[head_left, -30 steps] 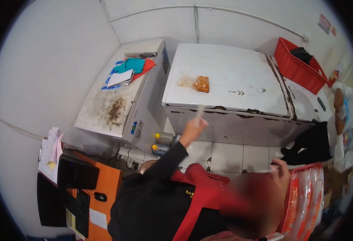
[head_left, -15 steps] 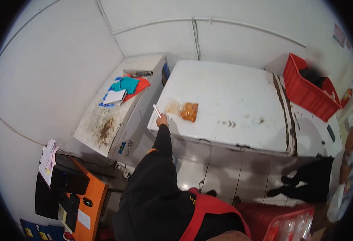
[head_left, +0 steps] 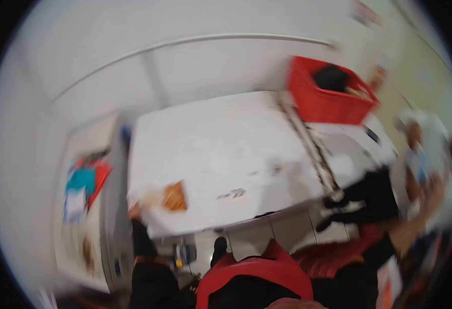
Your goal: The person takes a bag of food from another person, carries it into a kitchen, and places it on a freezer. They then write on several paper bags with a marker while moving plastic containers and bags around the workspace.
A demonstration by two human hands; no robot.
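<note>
My left hand (head_left: 134, 211) is at the left front corner of the white chest freezer (head_left: 210, 134), blurred, so its fingers and anything in them cannot be made out. Just right of it lies a clear plastic bag (head_left: 151, 199), and beside that a bag with orange-brown contents (head_left: 175, 196). My right arm reaches out to the right, and my right hand (head_left: 432, 189) is smeared by motion near a co-worker's arms and pale plastic; its grip is unclear.
A red crate (head_left: 334, 103) with a black item stands at the back right, near a dark phone-like object (head_left: 371, 135). Another person in black trousers (head_left: 367, 198) stands at right. Teal and red cloths (head_left: 82, 180) lie on the left freezer.
The view has swung right, shifting the freezer and bags leftward. My right arm now shows, stretched to the right. The white stick seen earlier in my left hand is no longer distinguishable.
</note>
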